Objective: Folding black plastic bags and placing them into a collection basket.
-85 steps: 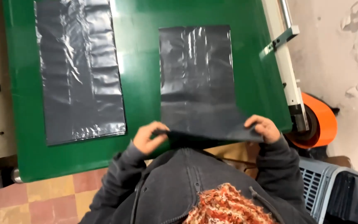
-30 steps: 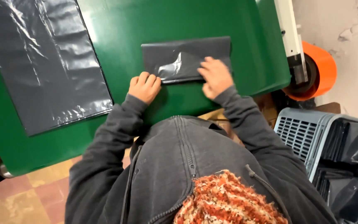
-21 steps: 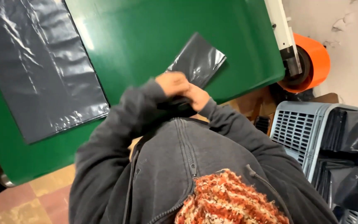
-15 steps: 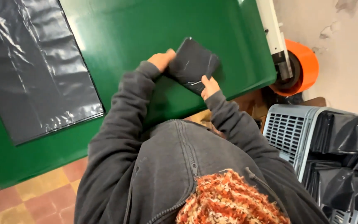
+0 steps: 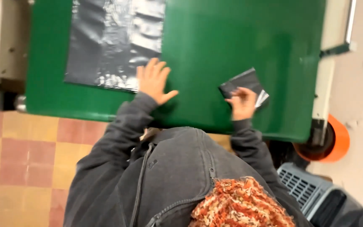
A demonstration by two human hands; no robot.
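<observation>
Two hands on the green table [image 5: 240,46]. Right hand [image 5: 242,103] pinches a small folded black plastic bag [image 5: 242,83] near the table's right front edge — fingers curled onto the bag's lower edge. Left hand [image 5: 153,81] lies flat and open, fingers spread, fingertips touching the bottom edge of a flat black plastic sheet [image 5: 114,42] spread at the table's left. Bag and sheet are well apart. Orange roll [image 5: 335,141] sits past the table's right corner — a grey crate [image 5: 307,193] below it.

A small folded black plastic bag [image 5: 242,84] lay near the table's right edge. A large flat black bag [image 5: 110,42] lay spread at far left.
</observation>
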